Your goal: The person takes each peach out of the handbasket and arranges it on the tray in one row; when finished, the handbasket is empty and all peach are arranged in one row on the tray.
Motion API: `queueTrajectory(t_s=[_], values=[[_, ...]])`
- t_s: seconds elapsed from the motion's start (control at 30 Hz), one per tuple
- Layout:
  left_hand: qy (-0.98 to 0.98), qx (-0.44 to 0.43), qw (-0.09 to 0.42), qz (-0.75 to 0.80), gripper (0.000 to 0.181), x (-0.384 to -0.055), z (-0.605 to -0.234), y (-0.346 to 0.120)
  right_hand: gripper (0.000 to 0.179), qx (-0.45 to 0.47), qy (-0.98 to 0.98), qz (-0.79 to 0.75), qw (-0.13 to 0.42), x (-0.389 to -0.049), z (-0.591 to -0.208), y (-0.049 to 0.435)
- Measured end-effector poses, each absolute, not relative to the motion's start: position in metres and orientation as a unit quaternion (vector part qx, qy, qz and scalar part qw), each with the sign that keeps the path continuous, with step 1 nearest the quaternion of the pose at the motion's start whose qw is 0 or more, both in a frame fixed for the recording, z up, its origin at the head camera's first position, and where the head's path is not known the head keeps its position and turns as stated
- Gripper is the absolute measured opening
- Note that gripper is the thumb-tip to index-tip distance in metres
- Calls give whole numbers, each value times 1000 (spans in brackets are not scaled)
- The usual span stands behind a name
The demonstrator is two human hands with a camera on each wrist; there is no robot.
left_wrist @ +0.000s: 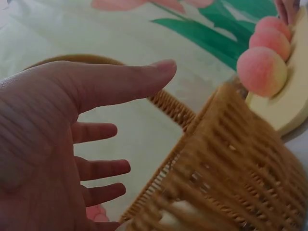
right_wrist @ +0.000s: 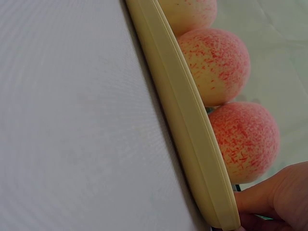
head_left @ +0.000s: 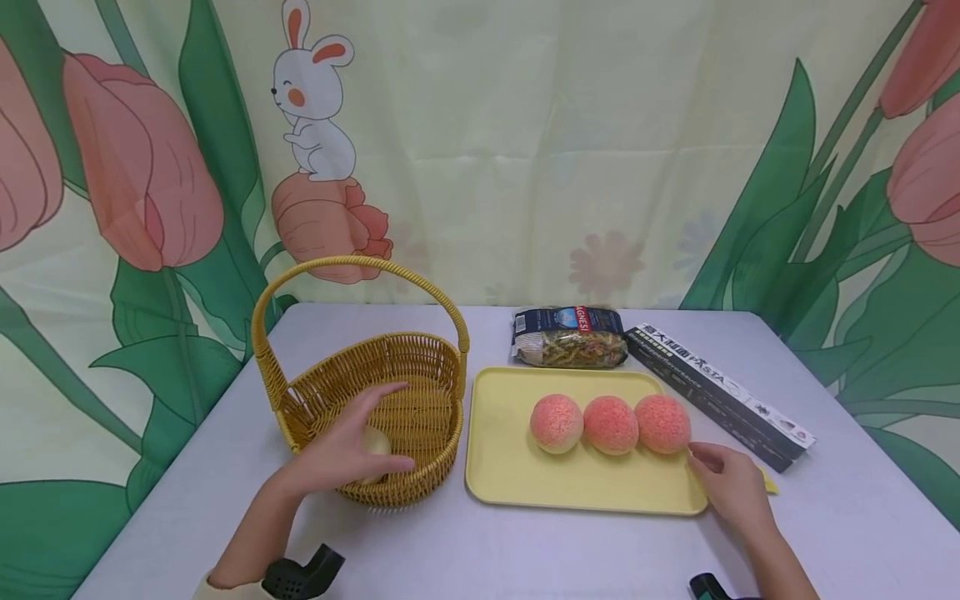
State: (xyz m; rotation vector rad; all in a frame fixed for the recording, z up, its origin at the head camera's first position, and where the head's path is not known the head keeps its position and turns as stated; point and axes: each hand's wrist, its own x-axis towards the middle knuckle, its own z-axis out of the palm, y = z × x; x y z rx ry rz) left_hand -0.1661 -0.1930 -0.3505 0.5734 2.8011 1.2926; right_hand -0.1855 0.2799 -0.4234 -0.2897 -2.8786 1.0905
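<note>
In the head view my left hand (head_left: 341, 446) hovers over the wicker basket (head_left: 438, 467), thumb and fingers spread apart. Beneath it a pale round object (head_left: 377, 442) lies in the basket, partly covered by the hand; its kind cannot be told. The left wrist view also shows the left hand (left_wrist: 53, 134) with nothing between its fingers. Three pink peaches (head_left: 556, 423) sit in a row on the yellow tray (head_left: 585, 492). At the tray's right edge, beside the end peach, my right hand (head_left: 731, 483) pinches the rim, with the thumb (right_wrist: 260, 198) against it.
Behind the tray lies a clear-windowed bag of pasta (head_left: 573, 337). A long black-and-white pasta box (head_left: 720, 396) slants along the tray's right side. Something yellow (head_left: 770, 482) peeks out behind the right hand. The basket's tall handle (head_left: 360, 261) arches above the left side.
</note>
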Motion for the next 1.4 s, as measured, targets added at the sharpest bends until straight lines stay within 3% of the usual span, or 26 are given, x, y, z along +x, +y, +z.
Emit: queueTrajectory(t_s=[0.3, 0.93, 1.4], values=[[907, 181, 8, 379, 80, -175, -354, -239, 36, -93, -931, 351, 27, -185, -421, 280], [933, 146, 169, 282, 67, -187, -342, -244, 35, -84, -932, 351, 40, -183, -421, 280], [920, 170, 183, 301, 60, -191, -349, -237, 35, -86, -931, 354, 34, -183, -422, 280]])
